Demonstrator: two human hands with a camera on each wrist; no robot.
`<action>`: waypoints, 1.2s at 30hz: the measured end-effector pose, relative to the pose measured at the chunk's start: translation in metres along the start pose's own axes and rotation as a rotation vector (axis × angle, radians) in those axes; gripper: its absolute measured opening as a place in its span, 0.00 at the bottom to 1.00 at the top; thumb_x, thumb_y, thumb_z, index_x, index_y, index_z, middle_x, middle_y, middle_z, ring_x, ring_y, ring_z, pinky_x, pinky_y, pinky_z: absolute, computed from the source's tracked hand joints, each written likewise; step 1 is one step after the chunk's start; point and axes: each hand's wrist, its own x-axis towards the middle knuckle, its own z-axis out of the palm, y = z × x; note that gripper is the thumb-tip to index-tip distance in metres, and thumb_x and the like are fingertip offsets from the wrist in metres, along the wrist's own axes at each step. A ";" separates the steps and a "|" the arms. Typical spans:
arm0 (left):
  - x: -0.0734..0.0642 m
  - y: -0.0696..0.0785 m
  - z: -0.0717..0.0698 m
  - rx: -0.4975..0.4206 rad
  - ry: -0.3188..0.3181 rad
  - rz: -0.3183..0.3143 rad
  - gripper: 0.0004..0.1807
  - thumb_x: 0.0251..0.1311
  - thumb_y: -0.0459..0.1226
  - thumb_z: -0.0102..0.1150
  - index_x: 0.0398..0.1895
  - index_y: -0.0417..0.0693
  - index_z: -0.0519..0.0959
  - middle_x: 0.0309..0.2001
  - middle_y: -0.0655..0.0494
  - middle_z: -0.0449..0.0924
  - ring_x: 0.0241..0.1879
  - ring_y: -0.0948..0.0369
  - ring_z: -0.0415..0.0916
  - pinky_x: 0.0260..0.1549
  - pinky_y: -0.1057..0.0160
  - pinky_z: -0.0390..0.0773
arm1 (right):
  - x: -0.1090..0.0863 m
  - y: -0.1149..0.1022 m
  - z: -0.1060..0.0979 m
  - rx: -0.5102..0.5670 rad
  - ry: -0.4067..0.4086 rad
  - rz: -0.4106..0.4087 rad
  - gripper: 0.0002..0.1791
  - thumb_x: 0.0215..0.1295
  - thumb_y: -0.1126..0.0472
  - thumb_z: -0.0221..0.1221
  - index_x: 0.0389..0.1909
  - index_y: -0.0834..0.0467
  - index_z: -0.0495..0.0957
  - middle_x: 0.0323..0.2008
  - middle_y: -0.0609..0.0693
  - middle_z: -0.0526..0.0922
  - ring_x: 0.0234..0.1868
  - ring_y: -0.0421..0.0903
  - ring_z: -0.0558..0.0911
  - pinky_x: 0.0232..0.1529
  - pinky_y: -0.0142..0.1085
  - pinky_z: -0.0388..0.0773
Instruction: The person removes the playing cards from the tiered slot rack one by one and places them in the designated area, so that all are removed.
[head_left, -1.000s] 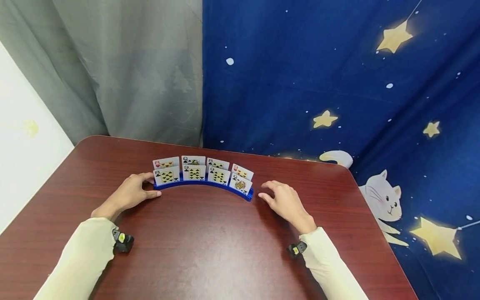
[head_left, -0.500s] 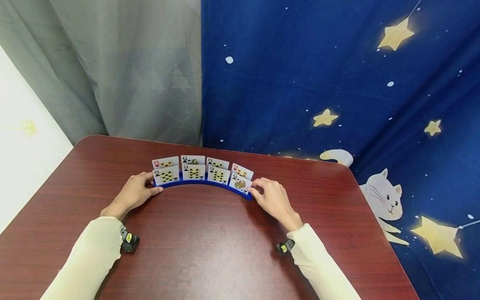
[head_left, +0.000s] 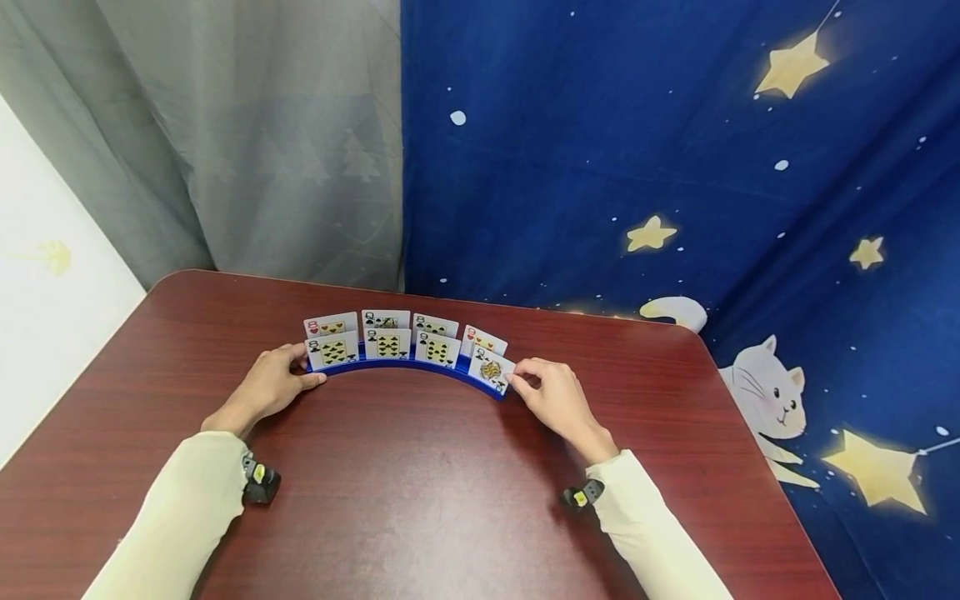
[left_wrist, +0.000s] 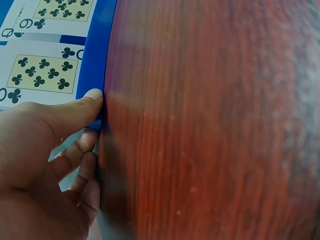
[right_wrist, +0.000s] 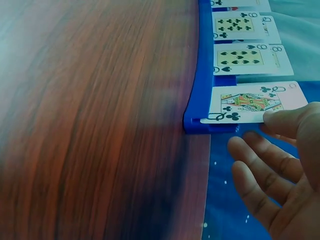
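Note:
A curved blue card holder (head_left: 390, 364) stands on the table with two rows of playing cards in it. My left hand (head_left: 267, 383) grips the holder's left end; in the left wrist view the thumb (left_wrist: 90, 102) lies on its front, fingertips at the end. With thumb and forefinger my right hand (head_left: 557, 402) pinches the right edge of the queen of clubs (right_wrist: 245, 102), the front row's rightmost card. That card's lower edge is at the holder's slot, and it partly covers a red-suited card (head_left: 486, 340) behind. A nine of spades (head_left: 437, 350) stands left of it.
Further cards, among them a nine of clubs (head_left: 388, 344) and a club card (head_left: 332, 351), fill the holder's left half. The reddish-brown table (head_left: 405, 492) reaches back to a grey curtain (head_left: 300, 150) and a blue starry curtain (head_left: 570, 167).
My right hand has come in from the right and taken hold of the queen of clubs, which has shifted slightly rightward. The left hand stays at the holder's left end.

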 end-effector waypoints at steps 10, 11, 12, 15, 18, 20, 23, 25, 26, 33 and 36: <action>0.001 -0.002 -0.002 -0.015 -0.011 -0.007 0.25 0.63 0.36 0.65 0.58 0.30 0.73 0.47 0.34 0.78 0.45 0.45 0.75 0.51 0.41 0.71 | -0.010 0.018 -0.018 0.164 -0.039 0.043 0.02 0.65 0.61 0.65 0.32 0.53 0.85 0.23 0.44 0.85 0.25 0.40 0.82 0.29 0.30 0.74; 0.001 -0.002 -0.002 -0.018 -0.012 -0.007 0.25 0.63 0.36 0.64 0.58 0.30 0.73 0.47 0.33 0.77 0.45 0.44 0.75 0.51 0.41 0.71 | -0.010 0.020 -0.019 0.206 -0.045 0.059 0.02 0.65 0.62 0.64 0.32 0.55 0.84 0.24 0.47 0.85 0.26 0.43 0.84 0.28 0.30 0.75; 0.001 -0.002 -0.002 -0.019 -0.014 -0.008 0.25 0.63 0.36 0.64 0.59 0.30 0.72 0.47 0.33 0.77 0.45 0.44 0.75 0.52 0.40 0.71 | -0.011 0.022 -0.021 0.250 -0.051 0.080 0.02 0.66 0.63 0.64 0.33 0.56 0.84 0.25 0.50 0.86 0.27 0.46 0.85 0.27 0.30 0.76; 0.001 -0.002 -0.001 -0.019 -0.020 -0.010 0.25 0.63 0.36 0.64 0.58 0.30 0.72 0.48 0.33 0.77 0.46 0.44 0.75 0.52 0.40 0.71 | -0.011 0.026 -0.029 0.355 -0.066 0.147 0.02 0.67 0.65 0.62 0.36 0.60 0.83 0.27 0.58 0.86 0.30 0.56 0.87 0.24 0.34 0.79; 0.001 -0.002 -0.001 -0.021 -0.028 -0.008 0.25 0.63 0.36 0.65 0.58 0.30 0.72 0.48 0.33 0.77 0.45 0.44 0.75 0.52 0.40 0.71 | -0.011 0.031 -0.036 0.386 -0.068 0.187 0.02 0.67 0.67 0.62 0.37 0.62 0.82 0.28 0.61 0.86 0.31 0.61 0.86 0.24 0.39 0.81; 0.001 -0.002 -0.001 -0.021 -0.032 -0.009 0.25 0.63 0.37 0.65 0.58 0.30 0.72 0.48 0.33 0.77 0.45 0.44 0.75 0.52 0.40 0.71 | -0.010 0.030 -0.042 0.388 -0.068 0.204 0.03 0.67 0.68 0.61 0.38 0.64 0.82 0.28 0.63 0.85 0.29 0.58 0.86 0.24 0.39 0.81; 0.002 -0.002 -0.002 -0.018 -0.037 -0.008 0.25 0.63 0.37 0.65 0.58 0.30 0.72 0.47 0.33 0.77 0.45 0.44 0.75 0.51 0.40 0.71 | -0.008 0.033 -0.048 0.396 -0.068 0.234 0.05 0.67 0.70 0.60 0.41 0.67 0.80 0.29 0.65 0.85 0.26 0.47 0.84 0.23 0.37 0.80; 0.002 -0.002 -0.003 -0.014 -0.036 -0.005 0.25 0.63 0.37 0.65 0.58 0.30 0.73 0.47 0.33 0.77 0.45 0.44 0.75 0.51 0.40 0.71 | -0.007 0.038 -0.049 0.408 -0.065 0.254 0.07 0.68 0.70 0.59 0.43 0.69 0.80 0.30 0.65 0.85 0.26 0.43 0.83 0.23 0.36 0.80; 0.003 -0.002 -0.003 -0.013 -0.036 -0.003 0.25 0.63 0.37 0.65 0.58 0.30 0.73 0.47 0.33 0.77 0.45 0.44 0.75 0.51 0.40 0.71 | -0.006 0.040 -0.049 0.417 -0.064 0.271 0.08 0.68 0.70 0.59 0.44 0.70 0.79 0.31 0.66 0.85 0.26 0.43 0.83 0.23 0.36 0.80; 0.002 -0.003 -0.003 -0.022 -0.043 -0.008 0.24 0.63 0.37 0.65 0.57 0.31 0.73 0.47 0.34 0.78 0.45 0.45 0.76 0.50 0.42 0.71 | 0.004 0.064 -0.032 0.434 -0.076 0.370 0.12 0.70 0.67 0.57 0.49 0.70 0.78 0.35 0.64 0.86 0.28 0.46 0.84 0.24 0.35 0.81; 0.003 -0.004 -0.003 -0.024 -0.050 -0.009 0.24 0.63 0.38 0.65 0.57 0.31 0.73 0.46 0.35 0.79 0.44 0.46 0.76 0.50 0.43 0.71 | 0.009 0.071 -0.025 0.425 -0.106 0.439 0.14 0.71 0.67 0.56 0.52 0.71 0.77 0.36 0.63 0.86 0.27 0.43 0.83 0.25 0.34 0.81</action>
